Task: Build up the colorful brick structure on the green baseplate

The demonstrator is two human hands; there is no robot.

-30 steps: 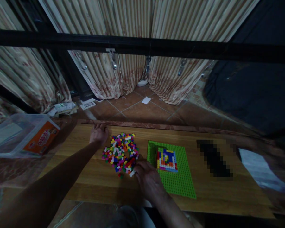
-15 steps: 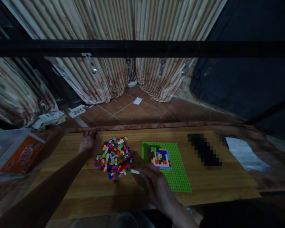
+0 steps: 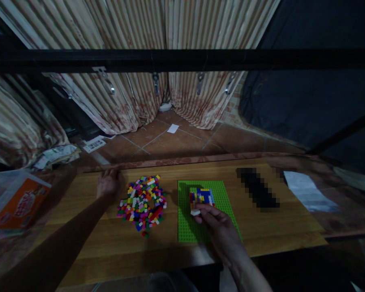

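My right hand (image 3: 220, 225) pinches a small white toy brick (image 3: 195, 212) between thumb and fingers. It is over the green baseplate (image 3: 222, 194), at the near side of a flat build of coloured bricks (image 3: 204, 194), and hides part of it. Blue, yellow, red and white bricks show in that build. My left hand (image 3: 108, 183) rests on the table at the far left, its fingers loosely apart and holding nothing. Just right of it lies a loose heap of many-coloured bricks (image 3: 144, 200), which it does not touch.
The wooden table (image 3: 94, 247) carries all this. A pixelated black object (image 3: 258, 188) lies right of the baseplate, and a white sheet (image 3: 307, 190) is beyond the right end. At the left stands a clear plastic box (image 3: 6, 178) with an orange label. Curtains hang behind.
My right hand has moved right with the white brick, from beside the heap to over the baseplate's build. My left hand stays on the table. The view has shifted slightly.
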